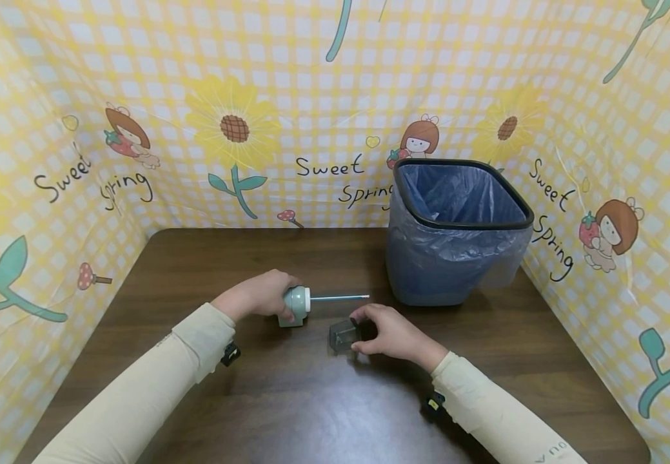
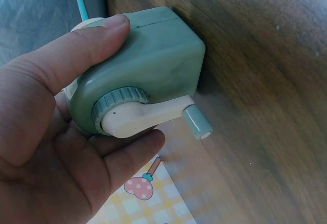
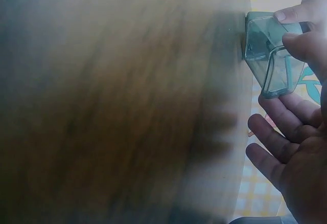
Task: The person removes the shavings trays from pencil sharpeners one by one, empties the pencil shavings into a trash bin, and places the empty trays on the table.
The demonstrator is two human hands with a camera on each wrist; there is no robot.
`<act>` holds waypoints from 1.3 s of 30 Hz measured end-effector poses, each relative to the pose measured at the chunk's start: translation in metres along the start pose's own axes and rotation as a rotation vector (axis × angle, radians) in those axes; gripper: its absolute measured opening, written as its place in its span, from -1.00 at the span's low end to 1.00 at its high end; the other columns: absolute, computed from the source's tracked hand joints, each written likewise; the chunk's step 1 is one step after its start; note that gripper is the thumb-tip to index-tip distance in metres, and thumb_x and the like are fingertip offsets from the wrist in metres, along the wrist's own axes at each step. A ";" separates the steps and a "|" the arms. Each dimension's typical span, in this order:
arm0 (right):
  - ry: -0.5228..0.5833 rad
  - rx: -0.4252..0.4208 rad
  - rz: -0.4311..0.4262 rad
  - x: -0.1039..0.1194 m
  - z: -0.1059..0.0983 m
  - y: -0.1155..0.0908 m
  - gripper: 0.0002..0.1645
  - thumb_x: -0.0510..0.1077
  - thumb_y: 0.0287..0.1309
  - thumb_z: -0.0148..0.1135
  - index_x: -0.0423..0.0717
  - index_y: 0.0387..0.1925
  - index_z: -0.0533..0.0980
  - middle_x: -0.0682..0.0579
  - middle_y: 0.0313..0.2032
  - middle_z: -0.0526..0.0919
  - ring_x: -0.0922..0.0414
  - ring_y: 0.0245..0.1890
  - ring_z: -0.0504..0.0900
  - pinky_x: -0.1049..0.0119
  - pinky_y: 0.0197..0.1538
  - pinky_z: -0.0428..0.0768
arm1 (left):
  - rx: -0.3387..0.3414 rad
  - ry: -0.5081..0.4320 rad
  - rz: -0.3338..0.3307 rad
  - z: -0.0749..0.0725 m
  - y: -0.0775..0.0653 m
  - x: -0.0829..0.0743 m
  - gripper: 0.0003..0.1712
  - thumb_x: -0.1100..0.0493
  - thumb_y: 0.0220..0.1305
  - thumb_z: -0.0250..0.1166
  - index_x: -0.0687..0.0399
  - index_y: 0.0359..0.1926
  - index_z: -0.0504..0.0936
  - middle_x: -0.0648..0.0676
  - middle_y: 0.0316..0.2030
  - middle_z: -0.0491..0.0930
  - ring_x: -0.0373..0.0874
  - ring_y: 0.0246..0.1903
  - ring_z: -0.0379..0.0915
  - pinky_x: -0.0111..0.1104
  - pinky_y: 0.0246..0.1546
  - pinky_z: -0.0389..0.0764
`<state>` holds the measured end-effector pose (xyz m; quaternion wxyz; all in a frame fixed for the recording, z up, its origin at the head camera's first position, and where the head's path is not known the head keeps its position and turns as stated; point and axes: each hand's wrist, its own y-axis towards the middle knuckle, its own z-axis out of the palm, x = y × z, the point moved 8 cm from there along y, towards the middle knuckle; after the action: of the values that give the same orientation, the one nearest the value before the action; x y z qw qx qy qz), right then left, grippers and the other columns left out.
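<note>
A green crank pencil sharpener (image 1: 296,303) is gripped by my left hand (image 1: 265,293), thumb on its upper side in the left wrist view. Its cream crank arm (image 2: 148,115) ends in a green knob (image 2: 196,122). Out of the sharpener's white collar a thin blue pencil (image 1: 337,298) points to the right. Between thumb and index finger, my right hand (image 1: 395,334) pinches a small see-through box (image 1: 343,336), like a shavings drawer, low over the table. In the right wrist view the box (image 3: 273,58) is tilted, and the other fingers are loosely spread below it.
A bin (image 1: 427,277) lined with a clear plastic bag stands at the back right of the brown wooden table (image 1: 242,399), close to the pencil's tip and the right hand. A yellow checked cloth (image 1: 311,96) with printed flowers surrounds the table's back and sides.
</note>
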<state>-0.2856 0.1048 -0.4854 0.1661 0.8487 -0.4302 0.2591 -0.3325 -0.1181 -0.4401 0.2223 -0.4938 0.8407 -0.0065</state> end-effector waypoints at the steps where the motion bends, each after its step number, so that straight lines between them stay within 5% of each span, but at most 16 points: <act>1: -0.003 0.002 0.001 0.000 0.000 0.000 -0.36 0.11 0.02 0.57 0.01 0.12 0.59 0.14 0.04 0.65 0.23 0.08 0.59 0.19 0.22 0.56 | 0.000 0.000 -0.002 0.000 0.000 0.000 -0.20 0.06 0.04 0.63 0.16 0.29 0.55 0.09 0.04 0.64 -0.08 -0.11 0.56 -0.17 -0.08 0.64; 39: -0.262 0.026 -0.035 0.004 -0.002 -0.001 -0.29 0.23 -0.01 0.55 -0.03 0.11 0.61 0.12 0.03 0.66 0.16 0.13 0.55 0.19 0.24 0.54 | 0.000 -0.003 0.019 -0.002 0.000 -0.002 -0.22 0.07 0.04 0.62 0.18 0.28 0.56 0.11 0.03 0.65 -0.08 -0.13 0.56 -0.18 -0.11 0.64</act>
<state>-0.2834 0.1038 -0.4818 0.1019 0.8846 -0.4302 0.1484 -0.3325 -0.1169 -0.4376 0.2235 -0.4858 0.8450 -0.0035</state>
